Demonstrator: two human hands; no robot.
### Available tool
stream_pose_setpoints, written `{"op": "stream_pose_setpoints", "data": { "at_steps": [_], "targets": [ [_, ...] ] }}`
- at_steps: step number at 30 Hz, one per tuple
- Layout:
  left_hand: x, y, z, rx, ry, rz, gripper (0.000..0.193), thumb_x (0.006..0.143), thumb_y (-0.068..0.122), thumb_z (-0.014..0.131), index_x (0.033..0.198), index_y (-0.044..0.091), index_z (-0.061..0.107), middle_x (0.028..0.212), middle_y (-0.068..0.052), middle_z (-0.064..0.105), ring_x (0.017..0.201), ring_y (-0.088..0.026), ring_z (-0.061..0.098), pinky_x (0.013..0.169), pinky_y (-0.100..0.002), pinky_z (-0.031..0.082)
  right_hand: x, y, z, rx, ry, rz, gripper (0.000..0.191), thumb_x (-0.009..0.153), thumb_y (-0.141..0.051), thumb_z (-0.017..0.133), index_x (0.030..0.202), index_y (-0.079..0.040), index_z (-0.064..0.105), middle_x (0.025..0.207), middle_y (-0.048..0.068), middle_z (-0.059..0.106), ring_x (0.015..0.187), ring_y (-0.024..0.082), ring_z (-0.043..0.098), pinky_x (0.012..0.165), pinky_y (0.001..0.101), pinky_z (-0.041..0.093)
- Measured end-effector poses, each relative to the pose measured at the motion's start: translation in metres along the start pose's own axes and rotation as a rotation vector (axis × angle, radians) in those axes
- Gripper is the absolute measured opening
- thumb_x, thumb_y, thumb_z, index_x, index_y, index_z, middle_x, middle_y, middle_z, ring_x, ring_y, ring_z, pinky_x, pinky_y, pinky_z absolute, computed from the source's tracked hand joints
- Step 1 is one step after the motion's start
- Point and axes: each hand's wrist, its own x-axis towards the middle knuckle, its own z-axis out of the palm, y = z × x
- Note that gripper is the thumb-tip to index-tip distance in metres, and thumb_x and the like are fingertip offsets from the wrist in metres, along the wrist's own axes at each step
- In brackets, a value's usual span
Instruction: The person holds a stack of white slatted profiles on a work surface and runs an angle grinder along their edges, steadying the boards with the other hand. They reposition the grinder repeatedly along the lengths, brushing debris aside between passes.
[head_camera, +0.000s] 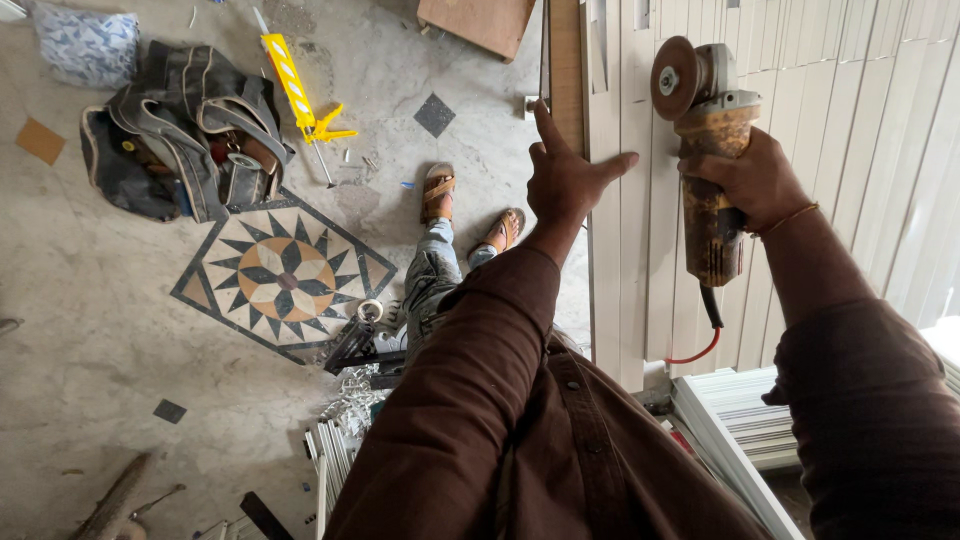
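Meanwhile right hand (750, 180) grips angle grinder (705, 150), disc off ribbed panel (860, 150); left hand (568, 180) spread against edge; no cut visible.

Soft, even daylight, faint shadows, sharp focus throughout, with wide-angle stretching toward the edges.

Free floor: bare grey stretch at 9 o'clock, left of the floor medallion (285, 272). Tool bag (185, 130) blocks 10 o'clock, yellow caulking gun (298, 95) just beside it at 11. Fluted wall panel (800, 120) closes off 1 to 3 o'clock; left hand (568, 178) presses its edge, right hand (752, 180) holds the angle grinder (705, 150) against it. Stacked white profiles (730, 430) crowd 4 o'clock, scrap and clamps (355, 350) sit at 7.
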Motion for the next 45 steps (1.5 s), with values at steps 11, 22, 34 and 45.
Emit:
{"op": "stream_pose_setpoints", "data": {
  "at_steps": [11, 22, 34, 45],
  "targets": [
    [0.0012, -0.002, 0.0032, -0.004, -0.006, -0.008, 0.149, 0.057, 0.059, 0.091, 0.163, 0.018, -0.005, 0.137, -0.03, 0.053, 0.111, -0.04, 0.068, 0.086, -0.051, 0.059, 0.0037, 0.0073, 0.0004, 0.006, 0.01, 0.035, 0.033, 0.085, -0.011, 0.075, 0.115, -0.001, 0.067, 0.102, 0.007, 0.071, 0.087, 0.017, 0.069, 0.076, 0.0334, 0.059],
    [0.0048, -0.0046, 0.0058, -0.002, -0.013, 0.007, 0.149, 0.058, 0.061, 0.09, 0.163, 0.017, -0.006, 0.137, -0.032, 0.051, 0.11, -0.04, 0.069, 0.082, -0.049, 0.062, 0.0041, 0.0089, 0.0009, 0.014, -0.001, 0.038, 0.033, 0.085, -0.012, 0.075, 0.115, -0.002, 0.066, 0.102, 0.007, 0.071, 0.088, 0.018, 0.069, 0.077, 0.0345, 0.06],
    [0.005, -0.0068, 0.0062, 0.002, -0.005, 0.017, 0.149, 0.059, 0.061, 0.09, 0.162, 0.017, -0.007, 0.136, -0.032, 0.052, 0.108, -0.04, 0.069, 0.08, -0.049, 0.062, 0.0046, 0.0065, 0.002, -0.016, 0.014, 0.071, 0.035, 0.085, -0.013, 0.075, 0.116, -0.001, 0.066, 0.102, 0.009, 0.071, 0.087, 0.02, 0.07, 0.076, 0.0357, 0.061],
    [0.0012, -0.0075, 0.0036, 0.009, 0.007, 0.012, 0.148, 0.058, 0.061, 0.091, 0.163, 0.017, -0.005, 0.133, -0.031, 0.054, 0.106, -0.037, 0.07, 0.078, -0.048, 0.062, 0.0043, 0.007, 0.003, -0.01, 0.0, 0.041, 0.032, 0.087, -0.011, 0.074, 0.116, 0.0, 0.066, 0.103, 0.008, 0.071, 0.089, 0.018, 0.069, 0.077, 0.0348, 0.06]
  ]
}}
